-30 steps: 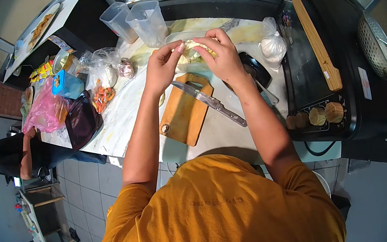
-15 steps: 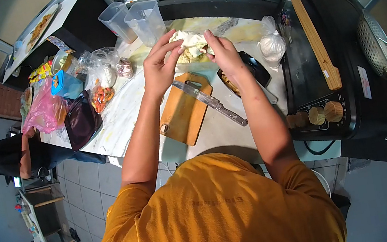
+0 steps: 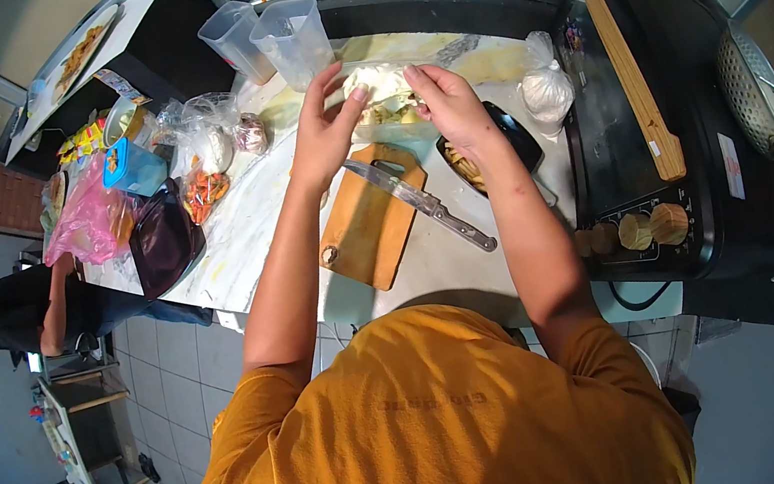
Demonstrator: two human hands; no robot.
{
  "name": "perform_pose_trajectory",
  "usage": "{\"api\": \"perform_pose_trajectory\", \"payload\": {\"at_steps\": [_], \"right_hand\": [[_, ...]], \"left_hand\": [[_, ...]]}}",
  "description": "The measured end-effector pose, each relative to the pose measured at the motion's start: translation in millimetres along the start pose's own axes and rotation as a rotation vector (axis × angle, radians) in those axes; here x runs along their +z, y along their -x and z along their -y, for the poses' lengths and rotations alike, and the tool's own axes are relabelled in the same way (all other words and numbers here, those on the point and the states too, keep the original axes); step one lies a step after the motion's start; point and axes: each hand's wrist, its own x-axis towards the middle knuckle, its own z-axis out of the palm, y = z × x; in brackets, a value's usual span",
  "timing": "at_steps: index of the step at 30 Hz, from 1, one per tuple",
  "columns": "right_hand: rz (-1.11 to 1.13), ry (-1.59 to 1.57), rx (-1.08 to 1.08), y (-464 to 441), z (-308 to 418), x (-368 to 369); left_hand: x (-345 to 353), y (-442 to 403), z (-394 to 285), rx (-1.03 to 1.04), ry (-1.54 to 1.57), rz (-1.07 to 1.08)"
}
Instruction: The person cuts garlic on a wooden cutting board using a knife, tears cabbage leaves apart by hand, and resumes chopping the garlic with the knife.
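My left hand [image 3: 327,135] and my right hand [image 3: 455,108] are raised at the far side of the worktop. Between them, thumbs and fingers pinch the two sides of a pale cabbage leaf [image 3: 380,81]. Just beneath it stands a clear plastic container [image 3: 395,132] with pale yellowish pieces inside. Nearer me lies a wooden cutting board [image 3: 367,230], with a knife [image 3: 421,200] resting slantwise across it, its handle past the right edge. Beside my right wrist is a black dish [image 3: 516,138] holding brownish cut strips, partly hidden by my forearm.
A black oven [image 3: 687,93] borders the right side, near a bag of white powder [image 3: 545,85]. Two clear plastic pitchers [image 3: 293,46] stand at back left. Bagged vegetables [image 3: 205,192] and a pink bag [image 3: 100,221] sit left. Another person [image 3: 22,305] stands far left.
The leaf between my hands has shifted and looks flatter, and more of the container's contents shows below it. My hands stay in nearly the same place.
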Motion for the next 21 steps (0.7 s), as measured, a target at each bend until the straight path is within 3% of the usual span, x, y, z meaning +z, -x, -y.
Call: {"api": "perform_pose_trajectory", "payload": {"at_steps": [2,3,7,9,11,21], "right_hand": [[0.030,0.088,-0.058,-1,0,1],[0.032,0.089,-0.059,-1,0,1],[0.048,0.075,0.005,-3,-6,-1],[0.052,0.053,0.030,-2,-10,0],[0.042,0.101,-0.152,1,-13,5],[-0.104,0.157,-0.118,2,-17,6]], "left_hand": [[0,-2,-13,-0.476,0.127,-0.049],[-3,-3,-11,-0.520,0.190,0.002],[-6,-1,-2,-0.516,0.337,0.050],[-4,-1,2,-0.521,0.383,-0.043],[-2,0,3,-0.502,0.408,-0.088],[3,1,9,-0.453,0.474,-0.139]]}}
